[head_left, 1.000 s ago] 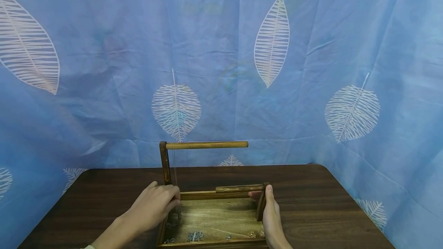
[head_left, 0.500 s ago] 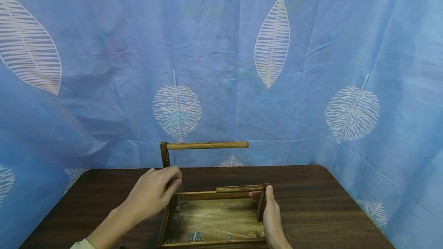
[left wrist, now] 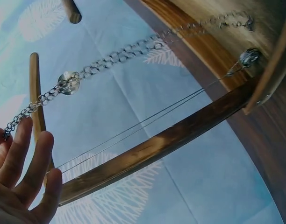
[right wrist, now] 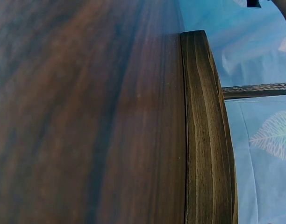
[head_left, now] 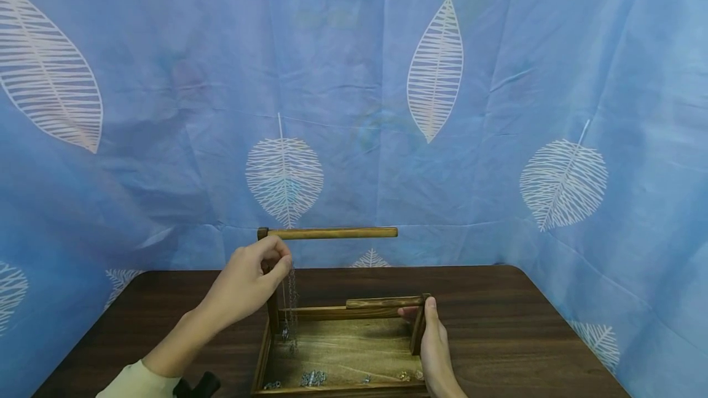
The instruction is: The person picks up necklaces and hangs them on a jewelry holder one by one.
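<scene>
A tabletop (head_left: pixel 514 330) bears a wooden jewellery stand (head_left: pixel 345 346) with an upper bar (head_left: pixel 337 233) and a right post (head_left: pixel 418 328). At the stand's right, the right hand (head_left: pixel 436 349) grips that post, apparently steadying it. At its upper left, the left hand (head_left: pixel 243 278) pinches a silver chain (left wrist: pixel 103 65), dangling over the tray floor. Hanging seems in hand; next calls for looping the chain over the bar.

The tabletop (head_left: pixel 531 336) had a dark brown, streaked wood-grain surface with rounded far corners. One wooden stand (head_left: pixel 326 313) with a shallow tray base rested directly on it, level, near mid-width, clear of the far edge.
</scene>
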`<control>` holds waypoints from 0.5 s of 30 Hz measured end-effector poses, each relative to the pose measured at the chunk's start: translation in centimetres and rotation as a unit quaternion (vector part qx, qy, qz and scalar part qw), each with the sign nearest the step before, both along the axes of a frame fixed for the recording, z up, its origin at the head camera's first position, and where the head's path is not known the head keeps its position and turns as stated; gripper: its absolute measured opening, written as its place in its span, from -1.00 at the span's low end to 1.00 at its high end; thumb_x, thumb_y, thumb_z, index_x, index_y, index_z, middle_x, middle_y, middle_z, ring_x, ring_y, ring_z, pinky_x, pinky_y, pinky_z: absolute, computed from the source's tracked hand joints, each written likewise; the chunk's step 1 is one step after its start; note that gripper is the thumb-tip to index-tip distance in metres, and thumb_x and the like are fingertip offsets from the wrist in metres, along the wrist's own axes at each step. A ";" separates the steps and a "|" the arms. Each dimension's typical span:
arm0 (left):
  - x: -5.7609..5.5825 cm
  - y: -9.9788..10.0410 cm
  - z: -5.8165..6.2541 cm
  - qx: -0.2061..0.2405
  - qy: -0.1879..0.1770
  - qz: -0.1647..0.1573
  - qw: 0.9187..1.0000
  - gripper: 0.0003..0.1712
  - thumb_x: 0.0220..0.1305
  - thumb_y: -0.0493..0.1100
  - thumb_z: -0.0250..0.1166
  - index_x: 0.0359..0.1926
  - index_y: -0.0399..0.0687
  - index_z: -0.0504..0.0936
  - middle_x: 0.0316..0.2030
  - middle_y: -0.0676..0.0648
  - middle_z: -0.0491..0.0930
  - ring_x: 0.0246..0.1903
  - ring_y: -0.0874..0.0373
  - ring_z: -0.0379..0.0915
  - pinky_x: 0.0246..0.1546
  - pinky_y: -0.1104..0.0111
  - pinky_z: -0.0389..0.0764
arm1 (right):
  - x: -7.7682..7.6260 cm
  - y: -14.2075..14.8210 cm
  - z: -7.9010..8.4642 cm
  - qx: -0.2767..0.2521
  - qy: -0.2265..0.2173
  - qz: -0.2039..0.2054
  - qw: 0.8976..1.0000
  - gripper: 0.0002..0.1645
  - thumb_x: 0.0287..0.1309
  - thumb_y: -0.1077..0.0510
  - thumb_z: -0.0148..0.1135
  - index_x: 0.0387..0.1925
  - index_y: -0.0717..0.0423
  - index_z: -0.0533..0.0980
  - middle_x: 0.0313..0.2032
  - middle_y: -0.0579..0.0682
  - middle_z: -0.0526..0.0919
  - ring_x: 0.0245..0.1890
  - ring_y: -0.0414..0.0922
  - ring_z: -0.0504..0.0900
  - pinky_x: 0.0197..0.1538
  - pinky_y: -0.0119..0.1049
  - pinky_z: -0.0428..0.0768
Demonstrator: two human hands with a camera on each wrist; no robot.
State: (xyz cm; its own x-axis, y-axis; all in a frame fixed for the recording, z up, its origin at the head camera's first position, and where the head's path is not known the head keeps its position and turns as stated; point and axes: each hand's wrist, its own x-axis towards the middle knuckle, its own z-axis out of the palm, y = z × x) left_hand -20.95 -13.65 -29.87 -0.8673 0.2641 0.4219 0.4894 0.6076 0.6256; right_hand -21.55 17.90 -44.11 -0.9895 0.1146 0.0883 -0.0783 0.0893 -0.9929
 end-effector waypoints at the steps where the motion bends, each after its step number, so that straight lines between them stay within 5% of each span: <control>1: -0.1 0.0 0.2 0.013 -0.009 -0.006 1.000 -0.92 0.50 -0.15 0.19 -0.21 0.01 0.56 -0.40 0.09 0.66 -0.65 0.22 0.31 -0.58 0.32 0.39 | 0.0 0.0 0.0 0.000 -0.001 0.000 1.000 0.00 0.50 -0.41 -0.57 0.07 0.36 0.46 0.12 0.29 0.55 0.23 0.27 0.42 0.26 0.27 0.31; 9: -1.1 -0.2 1.6 0.131 -0.085 -0.052 0.986 -0.83 0.55 -0.16 0.12 -0.15 -0.17 0.56 -0.36 -0.08 0.71 -0.29 0.01 0.66 -0.19 0.13 0.63 | 0.1 0.0 0.2 0.001 -0.002 -0.001 1.000 -0.01 0.51 -0.40 -0.57 0.06 0.37 0.47 0.12 0.30 0.55 0.22 0.26 0.43 0.26 0.28 0.30; 15: -1.2 0.1 2.7 0.216 -0.154 -0.069 0.962 -0.66 0.54 -0.07 0.15 0.01 -0.32 0.53 -0.31 -0.17 0.72 -0.24 -0.07 0.69 0.03 0.05 0.62 | 0.0 0.0 0.1 -0.001 -0.003 0.000 1.000 0.04 0.47 -0.45 -0.57 0.06 0.37 0.47 0.12 0.30 0.55 0.23 0.26 0.43 0.28 0.29 0.28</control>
State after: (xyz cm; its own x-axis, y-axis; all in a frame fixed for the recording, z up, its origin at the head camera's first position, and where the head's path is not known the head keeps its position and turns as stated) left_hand -22.18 -13.56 -27.13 -0.9377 0.2434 0.2478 0.2986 0.2002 0.9331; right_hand -21.52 17.91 -44.01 -0.9900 0.1139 0.0829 -0.0732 0.0869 -0.9935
